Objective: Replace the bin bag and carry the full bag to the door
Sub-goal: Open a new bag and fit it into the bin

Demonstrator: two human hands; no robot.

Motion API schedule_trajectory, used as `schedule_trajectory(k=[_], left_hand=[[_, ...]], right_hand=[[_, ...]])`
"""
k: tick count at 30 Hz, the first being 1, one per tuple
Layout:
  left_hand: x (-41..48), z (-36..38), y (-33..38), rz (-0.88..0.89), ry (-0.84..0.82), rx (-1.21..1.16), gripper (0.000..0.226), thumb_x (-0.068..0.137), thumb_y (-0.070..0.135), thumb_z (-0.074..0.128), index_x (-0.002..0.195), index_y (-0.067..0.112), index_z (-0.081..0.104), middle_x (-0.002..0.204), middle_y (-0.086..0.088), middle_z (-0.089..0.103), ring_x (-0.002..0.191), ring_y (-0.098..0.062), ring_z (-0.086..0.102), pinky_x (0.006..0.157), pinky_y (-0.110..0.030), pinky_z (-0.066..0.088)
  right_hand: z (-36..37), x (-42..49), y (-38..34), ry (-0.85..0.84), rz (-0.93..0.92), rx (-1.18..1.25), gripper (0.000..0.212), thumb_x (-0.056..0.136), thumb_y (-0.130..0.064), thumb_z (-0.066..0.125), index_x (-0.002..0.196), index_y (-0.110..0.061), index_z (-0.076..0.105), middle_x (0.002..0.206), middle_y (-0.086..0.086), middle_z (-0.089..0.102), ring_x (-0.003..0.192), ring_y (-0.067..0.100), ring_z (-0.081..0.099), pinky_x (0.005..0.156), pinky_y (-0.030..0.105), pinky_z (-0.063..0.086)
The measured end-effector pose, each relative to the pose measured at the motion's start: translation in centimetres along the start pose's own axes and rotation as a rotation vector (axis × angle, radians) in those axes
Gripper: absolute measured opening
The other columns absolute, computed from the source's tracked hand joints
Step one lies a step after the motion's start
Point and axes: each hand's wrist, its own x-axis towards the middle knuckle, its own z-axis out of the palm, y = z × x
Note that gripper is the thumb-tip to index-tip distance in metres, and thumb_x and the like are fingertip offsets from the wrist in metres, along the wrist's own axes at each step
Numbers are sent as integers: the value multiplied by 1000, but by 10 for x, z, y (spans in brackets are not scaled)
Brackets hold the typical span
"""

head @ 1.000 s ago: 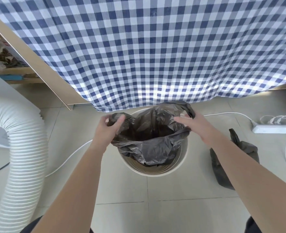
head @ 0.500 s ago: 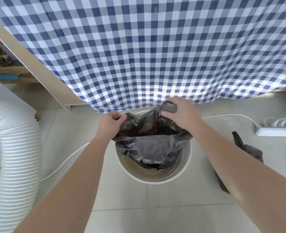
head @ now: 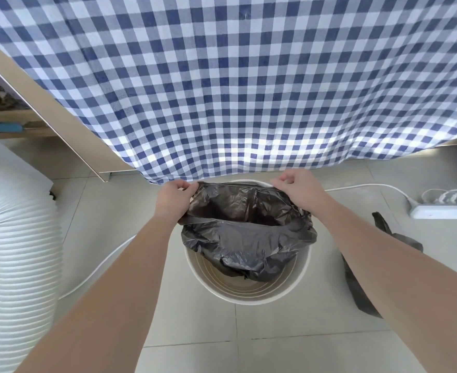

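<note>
Since a moment ago the right hand (head: 300,191) has swung out from the back middle of the bag to the far right of its mouth, and the left hand (head: 174,198) has slid outward too, so the black bin bag (head: 248,232) is now pulled wide where before it sagged in a bunch. Each hand is closed in a pinch on the bag's far edge, one at either corner, and that edge runs taut between them just above the back rim of the bin. The bag hangs below and in front of the hands, its near edge folded over and drooping inside the white round bin (head: 248,297), not yet laid over the rim on this side. It is thin, glossy and heavily creased, its open mouth dark inside, and its lower part slumps into the bin, whose ribbed inner wall shows bare beneath it.

The bin stands on the pale tiled floor (head: 195,332) just in front of a blue-and-white checked cloth (head: 235,90) that hangs down behind it. A second dark bag (head: 356,286) lies on the tiles to the right, partly hidden by the right forearm. A ribbed white hose (head: 20,251) curves down the left, and a white power strip (head: 442,211) lies at far right.
</note>
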Motion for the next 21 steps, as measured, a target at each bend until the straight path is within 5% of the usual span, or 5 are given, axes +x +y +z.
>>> schedule_trajectory(k=[4,7,11,18,21], left_hand=[[3,6,3,27,4,-10,35,96,51,64,78,22,67,72,-5,70,70,-25,63,70,-37,55],[4,9,0,18,20,-41,34,98,49,61,78,22,65,68,-5,66,69,-25,61,69,-36,52],[1,11,-4,-7,2,-27,37,99,48,63,90,13,72,71,-6,65,72,-26,61,73,-36,52],[-5,9,-8,-31,-17,-11,34,95,47,68,86,15,72,77,-4,70,75,-27,64,69,-38,55],[-24,-3,-14,-146,-58,-46,47,90,65,64,87,19,69,83,-5,70,73,-26,64,63,-33,49]], right_hand=[[2,5,-4,55,44,35,35,101,-48,61,107,-13,66,108,-1,62,108,22,61,87,33,40],[-8,4,-7,-101,100,146,56,88,-62,68,109,-10,70,105,0,70,99,19,65,89,39,49],[-20,7,1,-147,52,57,23,95,-37,72,93,-14,71,79,2,65,72,19,58,76,37,50],[-2,15,16,-146,358,-74,36,106,-18,49,122,5,70,131,24,67,119,39,62,96,42,53],[-2,-1,38,-148,418,39,34,98,-26,62,92,6,68,99,16,70,86,29,64,77,40,54]])
